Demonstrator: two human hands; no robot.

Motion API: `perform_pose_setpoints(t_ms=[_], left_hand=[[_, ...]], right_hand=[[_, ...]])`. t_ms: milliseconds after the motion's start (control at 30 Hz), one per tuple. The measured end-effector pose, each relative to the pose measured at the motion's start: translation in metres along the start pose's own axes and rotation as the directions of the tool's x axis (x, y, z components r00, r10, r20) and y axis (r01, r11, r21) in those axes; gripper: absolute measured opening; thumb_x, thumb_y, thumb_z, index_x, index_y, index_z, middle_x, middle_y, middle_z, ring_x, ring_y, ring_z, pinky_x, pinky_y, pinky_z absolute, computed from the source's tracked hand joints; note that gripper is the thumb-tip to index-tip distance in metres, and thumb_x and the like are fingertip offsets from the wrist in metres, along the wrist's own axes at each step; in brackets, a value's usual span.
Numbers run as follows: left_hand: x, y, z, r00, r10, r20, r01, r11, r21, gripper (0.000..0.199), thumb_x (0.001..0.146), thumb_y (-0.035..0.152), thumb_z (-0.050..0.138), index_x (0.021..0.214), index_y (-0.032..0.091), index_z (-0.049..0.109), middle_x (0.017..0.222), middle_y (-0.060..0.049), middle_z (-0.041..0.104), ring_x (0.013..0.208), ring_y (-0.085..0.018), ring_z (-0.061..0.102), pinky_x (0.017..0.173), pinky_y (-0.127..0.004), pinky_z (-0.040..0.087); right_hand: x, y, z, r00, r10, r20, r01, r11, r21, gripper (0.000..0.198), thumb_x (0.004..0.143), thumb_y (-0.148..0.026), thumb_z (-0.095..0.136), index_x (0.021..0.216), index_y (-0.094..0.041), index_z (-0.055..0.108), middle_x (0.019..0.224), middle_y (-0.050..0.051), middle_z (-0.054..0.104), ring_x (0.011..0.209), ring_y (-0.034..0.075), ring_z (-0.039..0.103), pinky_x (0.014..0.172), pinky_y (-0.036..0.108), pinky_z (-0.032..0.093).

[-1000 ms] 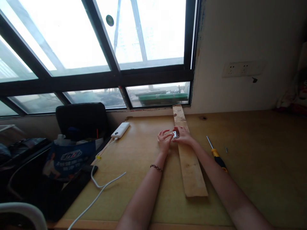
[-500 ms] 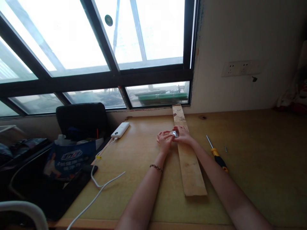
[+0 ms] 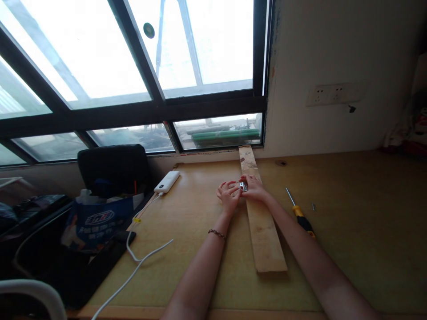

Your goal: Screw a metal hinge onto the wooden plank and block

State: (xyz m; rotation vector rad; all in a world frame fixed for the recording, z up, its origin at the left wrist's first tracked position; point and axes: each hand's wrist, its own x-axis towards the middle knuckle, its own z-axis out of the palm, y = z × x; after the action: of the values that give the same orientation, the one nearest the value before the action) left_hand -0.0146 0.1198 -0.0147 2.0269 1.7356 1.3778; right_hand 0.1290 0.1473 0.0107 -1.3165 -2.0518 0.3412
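A small shiny metal plate with holes (image 3: 243, 186), perhaps a hinge or bracket, is between my two hands over the wooden board (image 3: 265, 235). My left hand (image 3: 229, 195), with a braided bracelet at the wrist, pinches its left side. From the right, my right hand (image 3: 255, 189) grips the same piece, its fingers curled round the back and partly hiding it. Lengthwise under the hands, the flat board reaches toward the window. To the right lie a screwdriver (image 3: 302, 218) with a yellow and black handle and a small screw or bolt (image 3: 313, 206).
A white power bank (image 3: 167, 181) with a white cable (image 3: 140, 262) lies on the table's left side. Beyond that edge are a black chair (image 3: 113, 169) and a blue bag (image 3: 100, 222). The window and a wall with sockets (image 3: 336, 93) border the table's far side.
The view has shifted very slightly. Both hands keep their hold on the metal plate in nearly the same pose.
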Motion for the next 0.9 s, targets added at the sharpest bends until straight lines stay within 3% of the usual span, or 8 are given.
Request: perform_pose_setpoints(t_ms=[133,333,567,900], left_hand=[[0.0005,0.0011,-0.0026,0.999,0.017,-0.030,-0.018,1.000,-0.024,0.020,0.071,0.038,0.062,0.090,0.035,0.067,0.110,0.002,0.059,0.117,-0.023,0.033,0.099,-0.047,0.017],[0.0011,0.0026,-0.0032,0.996,0.038,-0.077,-0.044,0.996,-0.077,0.011,0.071,0.034,0.063,0.081,0.031,0.068,0.104,0.001,0.061,0.113,-0.022,0.037,0.099,-0.044,0.022],[0.0032,-0.0025,0.0006,0.997,0.058,-0.053,-0.064,0.991,-0.117,0.012,0.072,0.032,0.063,0.082,0.032,0.069,0.101,0.001,0.063,0.111,-0.021,0.039,0.098,-0.042,0.025],[-0.0011,0.0025,-0.0025,0.992,0.121,-0.035,-0.121,0.993,0.002,0.014,0.076,0.032,0.059,0.086,0.036,0.068,0.103,0.002,0.062,0.114,-0.021,0.037,0.100,-0.044,0.018]], right_hand=[[-0.0007,-0.0018,-0.0017,1.000,0.004,0.006,-0.004,1.000,-0.003,0.066,0.051,-0.037,0.071,0.111,-0.019,0.047,0.104,0.006,0.061,0.103,0.024,0.047,0.087,0.037,0.034],[0.0002,-0.0005,-0.0011,1.000,0.004,0.008,-0.004,1.000,-0.013,0.066,0.051,-0.039,0.071,0.110,-0.019,0.048,0.103,0.006,0.061,0.102,0.024,0.047,0.087,0.037,0.035],[0.0004,0.0004,0.0000,1.000,0.003,0.001,-0.003,1.000,-0.006,0.068,0.050,-0.040,0.071,0.110,-0.019,0.047,0.104,0.006,0.061,0.102,0.025,0.047,0.087,0.038,0.035],[-0.0010,-0.0029,-0.0018,1.000,0.009,0.009,-0.008,1.000,-0.024,0.066,0.053,-0.038,0.069,0.111,-0.019,0.046,0.105,0.006,0.060,0.103,0.023,0.046,0.089,0.035,0.034]])
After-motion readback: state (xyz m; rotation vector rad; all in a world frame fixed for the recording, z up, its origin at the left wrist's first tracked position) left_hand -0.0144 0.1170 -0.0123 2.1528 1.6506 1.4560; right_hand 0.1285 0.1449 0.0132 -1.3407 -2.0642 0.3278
